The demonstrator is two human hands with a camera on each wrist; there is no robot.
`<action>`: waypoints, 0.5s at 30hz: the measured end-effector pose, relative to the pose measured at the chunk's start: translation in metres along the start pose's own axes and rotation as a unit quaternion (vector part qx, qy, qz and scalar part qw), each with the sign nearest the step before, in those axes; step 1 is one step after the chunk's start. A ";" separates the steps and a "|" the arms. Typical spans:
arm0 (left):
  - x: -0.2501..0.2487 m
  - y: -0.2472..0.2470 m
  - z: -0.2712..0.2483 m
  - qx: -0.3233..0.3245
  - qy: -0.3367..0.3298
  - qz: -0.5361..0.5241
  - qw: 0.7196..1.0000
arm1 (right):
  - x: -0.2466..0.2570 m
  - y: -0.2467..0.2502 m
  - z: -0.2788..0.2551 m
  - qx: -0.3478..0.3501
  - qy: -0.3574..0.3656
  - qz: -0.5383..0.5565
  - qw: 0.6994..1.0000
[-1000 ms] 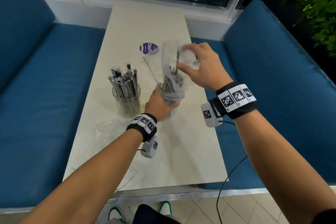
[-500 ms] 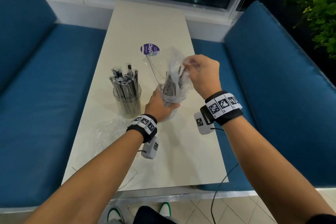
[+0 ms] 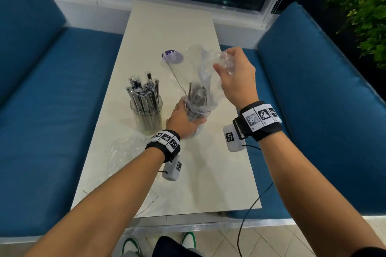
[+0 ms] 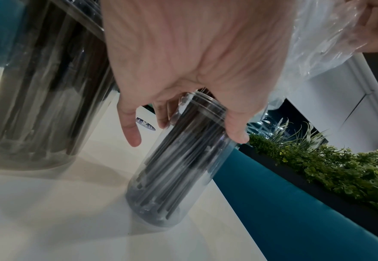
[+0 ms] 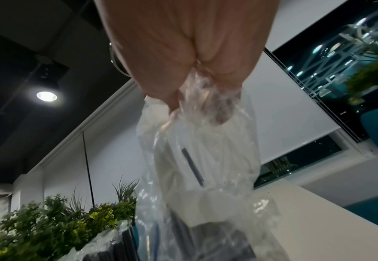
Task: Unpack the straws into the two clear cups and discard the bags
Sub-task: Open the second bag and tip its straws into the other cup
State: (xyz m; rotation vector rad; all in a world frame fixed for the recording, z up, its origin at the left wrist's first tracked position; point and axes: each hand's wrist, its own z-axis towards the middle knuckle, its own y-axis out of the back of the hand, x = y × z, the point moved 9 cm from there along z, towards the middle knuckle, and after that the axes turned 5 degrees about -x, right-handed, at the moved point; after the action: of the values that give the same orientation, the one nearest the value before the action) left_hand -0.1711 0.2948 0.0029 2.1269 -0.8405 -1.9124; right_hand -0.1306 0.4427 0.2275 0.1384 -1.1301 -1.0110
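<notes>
A clear cup (image 3: pixel 197 116) of dark straws (image 3: pixel 196 98) was gripped near its rim by the left hand (image 3: pixel 183 120), fingers curled round it, near the middle of the bench (image 3: pixel 208 173). In the left wrist view the cup (image 4: pixel 179 159) was seen tilted, its base on the bench. The top of a clear bag (image 3: pixel 200 69), still draped over the straws, was pinched and bunched in the right hand (image 3: pixel 236 81), at 1 o'clock from the cup. A second cup (image 3: pixel 147 115), full of wrapped straws, stood at 9 o'clock. An empty bag (image 3: pixel 125 152) lay at 7 o'clock.
</notes>
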 end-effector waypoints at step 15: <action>-0.002 0.001 0.000 -0.003 -0.018 -0.003 1.000 | 0.005 0.016 0.006 0.071 0.001 -0.002 0.997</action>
State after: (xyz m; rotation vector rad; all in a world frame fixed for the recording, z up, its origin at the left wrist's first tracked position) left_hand -0.1712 0.2950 0.0050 2.1001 -0.8343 -1.9601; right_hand -0.1251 0.4503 0.2431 0.2550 -1.1999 -0.9330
